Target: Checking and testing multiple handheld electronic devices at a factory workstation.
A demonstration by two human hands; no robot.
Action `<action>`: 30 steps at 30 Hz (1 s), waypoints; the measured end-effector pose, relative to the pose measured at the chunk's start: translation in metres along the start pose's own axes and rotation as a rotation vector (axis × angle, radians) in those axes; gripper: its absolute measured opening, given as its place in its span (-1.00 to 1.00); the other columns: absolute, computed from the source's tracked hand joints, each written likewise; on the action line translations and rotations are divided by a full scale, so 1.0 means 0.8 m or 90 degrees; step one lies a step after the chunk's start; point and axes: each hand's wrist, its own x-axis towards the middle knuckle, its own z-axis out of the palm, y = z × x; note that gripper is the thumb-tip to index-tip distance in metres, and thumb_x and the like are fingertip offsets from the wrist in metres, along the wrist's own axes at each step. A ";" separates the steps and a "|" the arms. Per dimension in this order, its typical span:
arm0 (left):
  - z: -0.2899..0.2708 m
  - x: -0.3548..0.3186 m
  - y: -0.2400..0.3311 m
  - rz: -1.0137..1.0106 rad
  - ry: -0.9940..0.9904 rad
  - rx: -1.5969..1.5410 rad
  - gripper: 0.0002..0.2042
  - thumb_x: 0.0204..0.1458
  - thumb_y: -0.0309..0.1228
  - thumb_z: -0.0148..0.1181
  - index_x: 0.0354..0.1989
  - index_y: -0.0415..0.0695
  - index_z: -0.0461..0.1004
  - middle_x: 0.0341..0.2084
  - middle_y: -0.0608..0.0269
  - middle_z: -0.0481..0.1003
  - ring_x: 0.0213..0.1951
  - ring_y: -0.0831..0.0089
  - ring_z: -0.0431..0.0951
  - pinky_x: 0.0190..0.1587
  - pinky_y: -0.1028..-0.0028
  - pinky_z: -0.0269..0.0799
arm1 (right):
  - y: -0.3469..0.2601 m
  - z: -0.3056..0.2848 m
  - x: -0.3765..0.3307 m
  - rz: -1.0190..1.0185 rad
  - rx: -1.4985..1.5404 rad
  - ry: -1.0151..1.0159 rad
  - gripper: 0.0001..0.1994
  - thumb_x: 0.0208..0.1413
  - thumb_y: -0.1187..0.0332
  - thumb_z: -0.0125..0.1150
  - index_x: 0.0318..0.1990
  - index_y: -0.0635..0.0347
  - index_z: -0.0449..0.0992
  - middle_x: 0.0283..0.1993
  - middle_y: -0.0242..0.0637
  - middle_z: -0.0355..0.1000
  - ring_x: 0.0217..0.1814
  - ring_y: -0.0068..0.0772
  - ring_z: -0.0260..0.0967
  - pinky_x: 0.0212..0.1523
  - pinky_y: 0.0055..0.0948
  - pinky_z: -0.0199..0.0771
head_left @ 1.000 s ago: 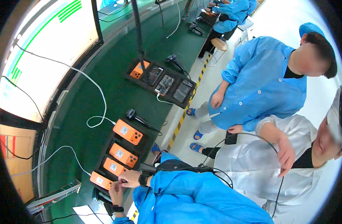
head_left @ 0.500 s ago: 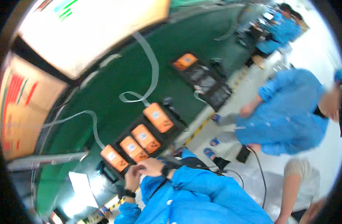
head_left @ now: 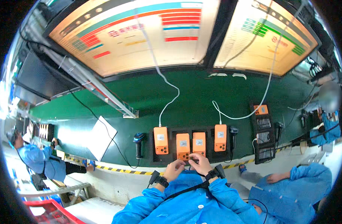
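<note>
My left hand (head_left: 173, 170) and my right hand (head_left: 201, 163) meet at the front edge of a black tray (head_left: 173, 134). Their fingers are bent and pinched close together; whatever is between them is too small to make out. Four orange phones lie face down in the tray. The two middle phones, the left-middle phone (head_left: 183, 145) and the right-middle phone (head_left: 199, 142), are just beyond my fingertips. White cables plug into the top ends of the outer left phone (head_left: 161, 140) and the outer right phone (head_left: 220, 137). My right fingers partly cover the right-middle phone's lower end.
Handheld scanners flank the tray: a left scanner (head_left: 139, 145) and a right scanner (head_left: 233, 138). A second black tray (head_left: 263, 143) holds one orange phone. Two bright monitors (head_left: 141, 37) stand behind. White paper (head_left: 102, 138) lies at left. Co-workers in blue (head_left: 290, 190) are on both sides.
The view has turned, bringing the tray upright and central and both monitors into sight. My hands stay close together by the tray's front edge, fingers still bent.
</note>
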 end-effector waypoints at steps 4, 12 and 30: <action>0.006 -0.006 -0.029 -0.011 0.029 -0.153 -0.86 0.07 -0.47 0.07 -0.24 -0.26 0.43 -0.47 0.23 0.49 -0.41 0.52 0.52 -0.33 0.52 0.45 | 0.025 0.002 0.006 -0.001 -0.186 0.095 -0.54 -0.07 0.13 0.26 -0.05 0.20 0.41 -0.13 -0.08 0.45 -0.06 -0.10 0.40 -0.05 -0.26 0.40; -0.009 0.017 -0.060 -0.051 0.240 -0.062 -0.82 -0.11 -0.44 0.14 -0.29 -0.17 0.49 -0.56 0.20 0.53 -0.49 0.46 0.54 -0.41 0.46 0.45 | 0.046 -0.009 0.022 0.026 -0.246 -0.030 -0.49 -0.08 0.06 0.27 -0.04 0.23 0.40 -0.11 -0.04 0.39 -0.07 -0.08 0.38 -0.03 -0.29 0.38; -0.007 0.028 -0.052 -0.083 0.290 -0.039 -0.82 -0.10 -0.36 0.15 -0.31 -0.11 0.48 -0.53 0.20 0.52 -0.41 0.32 0.55 -0.30 0.38 0.45 | 0.064 -0.017 0.029 0.120 -0.202 -0.090 -0.55 -0.03 0.03 0.24 -0.11 0.18 0.49 -0.21 -0.18 0.46 -0.17 -0.28 0.40 -0.14 -0.39 0.39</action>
